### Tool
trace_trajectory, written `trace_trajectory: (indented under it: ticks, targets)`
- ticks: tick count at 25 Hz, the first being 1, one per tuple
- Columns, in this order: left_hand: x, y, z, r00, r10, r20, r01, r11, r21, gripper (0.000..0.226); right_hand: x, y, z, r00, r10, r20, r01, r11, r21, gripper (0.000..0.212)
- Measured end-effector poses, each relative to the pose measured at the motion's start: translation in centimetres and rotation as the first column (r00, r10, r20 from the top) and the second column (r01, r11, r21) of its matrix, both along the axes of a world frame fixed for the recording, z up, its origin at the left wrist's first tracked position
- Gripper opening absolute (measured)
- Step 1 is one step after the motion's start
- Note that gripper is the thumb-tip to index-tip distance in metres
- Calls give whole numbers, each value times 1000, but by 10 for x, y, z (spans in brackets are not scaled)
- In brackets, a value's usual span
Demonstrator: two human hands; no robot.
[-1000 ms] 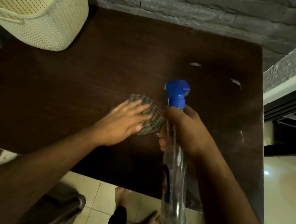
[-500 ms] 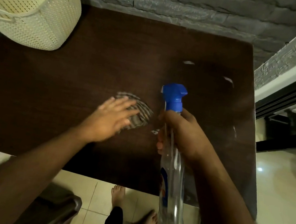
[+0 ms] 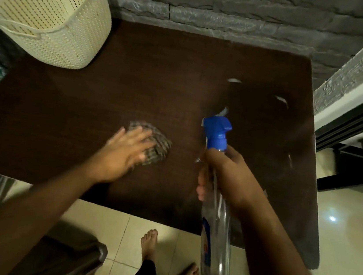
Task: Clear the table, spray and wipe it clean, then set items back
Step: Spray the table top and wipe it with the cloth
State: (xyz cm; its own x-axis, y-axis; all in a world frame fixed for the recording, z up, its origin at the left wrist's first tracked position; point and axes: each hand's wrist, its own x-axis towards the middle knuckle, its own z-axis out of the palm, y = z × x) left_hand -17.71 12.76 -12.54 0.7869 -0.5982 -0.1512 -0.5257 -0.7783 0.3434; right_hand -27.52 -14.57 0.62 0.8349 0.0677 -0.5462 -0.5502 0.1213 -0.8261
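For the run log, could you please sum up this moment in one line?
stage: wiping | left hand: flat on cloth | right hand: holds spray bottle | table: basket at far-left corner

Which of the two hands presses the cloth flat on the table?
The left hand: its straight fingers lie on the checked cloth. The right hand instead grips the spray bottle by the neck, above the table.

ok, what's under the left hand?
The left hand lies flat, fingers straight, on a checked cloth on the dark table. The cloth's far edge shows past the fingers; the part beneath the palm is hidden.
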Motion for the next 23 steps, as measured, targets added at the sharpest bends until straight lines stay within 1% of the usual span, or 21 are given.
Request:
trace_trajectory:
  ticks: [2,3,4,5,6,8,9,10,11,12,14,15,16,17,19,20,21,23]
  targets:
    - [66,-9,-1,978,205,45,-207,976,70,48,-9,6,-1,1000,-4,2,4,1000,3,23]
    - [86,-28,2,962,269,51,-273,958,88,48,-12,9,-2,1000,-11,4,10,1000,16,23]
    - [90,-50,3,959,276,57,-281,955,93,49,-16,13,-4,1000,-21,4,21,999,36,22]
    - [81,-69,3,969,237,70,-242,967,75,48,-17,16,-6,999,-33,5,33,998,47,20]
    - [56,-77,1,985,159,61,-161,987,26,48,-17,19,-10,999,-44,2,44,998,47,17]
    - [-20,-52,-3,997,-80,23,80,996,-35,47,-21,28,-15,997,-67,-22,68,997,45,15]
    - [-55,-27,-2,987,-158,-12,157,986,-53,47,-25,33,-15,997,-67,-35,68,997,47,17]
    - [-70,1,0,986,-163,-25,162,985,-53,46,-29,37,-14,997,-67,-45,69,996,49,19]
    - [-61,24,3,991,-128,-35,126,991,-47,46,-33,41,-11,996,-71,-52,73,996,43,21]
    - [-35,35,5,998,-61,-18,60,998,-22,48,-36,45,-8,996,-76,-48,78,996,32,20]
    - [32,23,6,994,113,11,-113,992,63,48,-39,50,-5,995,-99,-27,99,995,26,18]
    - [51,2,7,986,165,8,-165,982,93,48,-41,53,-2,994,-108,-17,108,994,28,18]
    - [54,-25,7,986,167,9,-167,980,109,49,-44,56,1,993,-117,-3,117,993,26,17]
    - [42,-49,4,992,125,17,-126,988,94,49,-47,57,3,992,-128,13,128,992,20,16]
    - [-22,-69,0,1000,-7,3,7,999,37,48,-58,57,6,992,-124,33,124,992,-9,13]
    - [-59,-59,0,995,-98,12,98,995,6,48,-63,55,7,992,-117,36,118,993,-24,13]
    - [-89,-39,0,989,-145,5,145,989,-15,47,-68,51,7,993,-117,37,118,992,-38,14]
    - [-119,10,4,992,-122,-32,122,993,-9,48,-76,42,3,992,-124,16,124,991,-56,17]
